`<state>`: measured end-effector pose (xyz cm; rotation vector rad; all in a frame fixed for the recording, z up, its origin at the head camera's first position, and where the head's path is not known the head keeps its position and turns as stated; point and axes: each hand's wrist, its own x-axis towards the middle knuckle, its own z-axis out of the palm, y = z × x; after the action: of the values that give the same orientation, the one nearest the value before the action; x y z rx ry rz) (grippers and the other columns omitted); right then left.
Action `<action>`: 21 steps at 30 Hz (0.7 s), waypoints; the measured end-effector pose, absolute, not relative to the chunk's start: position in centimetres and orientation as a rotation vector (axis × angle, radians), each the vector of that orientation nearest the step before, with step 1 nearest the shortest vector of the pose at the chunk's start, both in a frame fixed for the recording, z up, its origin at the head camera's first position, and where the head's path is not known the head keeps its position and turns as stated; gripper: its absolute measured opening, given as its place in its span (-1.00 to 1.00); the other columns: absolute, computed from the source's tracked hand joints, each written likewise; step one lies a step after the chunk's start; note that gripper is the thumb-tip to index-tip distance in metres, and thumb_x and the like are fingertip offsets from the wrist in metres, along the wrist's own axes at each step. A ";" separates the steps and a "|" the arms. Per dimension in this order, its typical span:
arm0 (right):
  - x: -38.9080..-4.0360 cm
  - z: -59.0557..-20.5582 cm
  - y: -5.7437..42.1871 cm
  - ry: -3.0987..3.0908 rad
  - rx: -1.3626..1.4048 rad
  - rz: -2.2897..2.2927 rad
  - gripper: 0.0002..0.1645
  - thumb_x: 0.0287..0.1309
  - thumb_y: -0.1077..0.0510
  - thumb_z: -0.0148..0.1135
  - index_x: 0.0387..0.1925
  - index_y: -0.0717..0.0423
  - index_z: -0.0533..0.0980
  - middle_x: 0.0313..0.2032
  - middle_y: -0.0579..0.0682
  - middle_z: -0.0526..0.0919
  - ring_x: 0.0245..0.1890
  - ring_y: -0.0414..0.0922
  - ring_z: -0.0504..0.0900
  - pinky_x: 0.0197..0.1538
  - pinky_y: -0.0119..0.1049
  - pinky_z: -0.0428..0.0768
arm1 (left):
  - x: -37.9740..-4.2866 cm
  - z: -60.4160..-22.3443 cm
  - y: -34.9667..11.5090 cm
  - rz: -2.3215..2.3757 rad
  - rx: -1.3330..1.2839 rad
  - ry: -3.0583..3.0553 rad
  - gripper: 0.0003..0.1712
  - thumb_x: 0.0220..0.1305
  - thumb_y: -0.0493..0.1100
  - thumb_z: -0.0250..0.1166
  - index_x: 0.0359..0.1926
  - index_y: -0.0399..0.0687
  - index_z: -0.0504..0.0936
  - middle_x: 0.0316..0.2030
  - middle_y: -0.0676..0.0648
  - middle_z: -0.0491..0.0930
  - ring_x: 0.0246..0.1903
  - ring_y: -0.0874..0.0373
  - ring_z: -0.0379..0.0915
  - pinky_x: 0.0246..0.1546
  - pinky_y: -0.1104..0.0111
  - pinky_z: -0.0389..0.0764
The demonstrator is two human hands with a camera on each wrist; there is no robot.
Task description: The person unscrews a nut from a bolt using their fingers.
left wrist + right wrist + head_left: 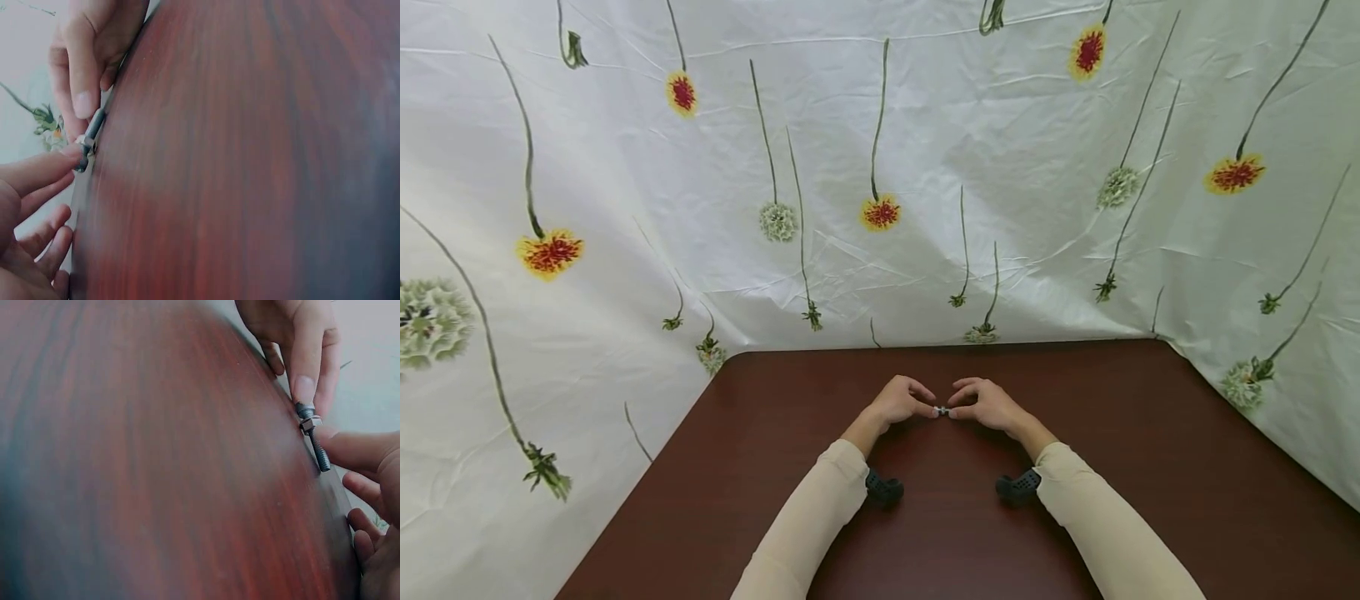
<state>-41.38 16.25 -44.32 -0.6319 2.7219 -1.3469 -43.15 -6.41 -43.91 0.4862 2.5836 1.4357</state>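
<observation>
A small dark bolt (321, 457) with a silvery nut (309, 424) on its shank is held between the two hands over the table. My left hand (897, 401) pinches the bolt's head end between thumb and forefinger. From the other side my right hand (992, 406) has its thumb and forefinger at the nut, the thumb tip against it in the right wrist view. Beyond the nut, the threaded end sticks out uncovered. The left wrist view shows the bolt's shank (95, 124) slanting between both hands, with the left fingertips partly covering the head and nut.
The dark reddish-brown table (940, 533) spreads under both forearms. Behind and beside it hangs a white cloth (835, 267) printed with flowers. Black straps (1018, 487) sit at both wrists, below the cream sleeves (1101, 508).
</observation>
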 end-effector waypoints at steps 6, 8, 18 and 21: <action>-41.3 -44.6 15.5 2.804 -0.539 -1.312 -0.94 0.21 0.21 0.51 -0.29 0.11 0.76 0.29 0.19 0.53 0.36 0.28 0.36 0.34 0.25 0.29 | -43.0 -43.9 -5.9 1.302 0.513 2.692 -0.93 0.16 -0.25 0.59 -0.32 -0.08 0.85 -0.19 0.05 0.64 -0.14 0.08 0.52 -0.04 0.12 0.54; -41.2 -44.8 15.4 2.810 -0.525 -1.311 -0.94 0.20 0.20 0.52 -0.33 0.11 0.75 0.27 0.19 0.55 0.35 0.27 0.38 0.34 0.24 0.30 | -42.9 -44.2 -5.8 1.295 0.512 2.692 -0.95 0.18 -0.24 0.58 -0.33 -0.07 0.85 -0.20 0.06 0.63 -0.15 0.10 0.51 -0.06 0.14 0.53; -41.3 -45.0 15.4 2.855 -0.591 -1.303 -0.86 0.30 0.15 0.45 -0.33 0.16 0.72 0.23 0.21 0.57 0.31 0.25 0.43 0.32 0.21 0.33 | -43.1 -44.2 -6.1 1.317 0.551 2.691 -0.93 0.23 -0.17 0.56 -0.28 -0.05 0.86 -0.18 0.06 0.68 -0.16 0.12 0.53 -0.09 0.19 0.56; -41.3 -44.8 15.2 2.873 -0.612 -1.326 -0.89 0.32 0.18 0.43 -0.32 0.14 0.73 0.21 0.23 0.57 0.27 0.24 0.46 0.29 0.21 0.36 | -43.4 -44.0 -6.4 1.340 0.565 2.686 -0.89 0.22 -0.13 0.57 -0.26 -0.04 0.87 -0.16 0.04 0.71 -0.13 0.10 0.55 -0.06 0.16 0.56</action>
<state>-41.32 15.23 -44.83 -0.6118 2.8729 -1.3256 -43.39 -6.41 -43.99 0.5653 2.6861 1.3395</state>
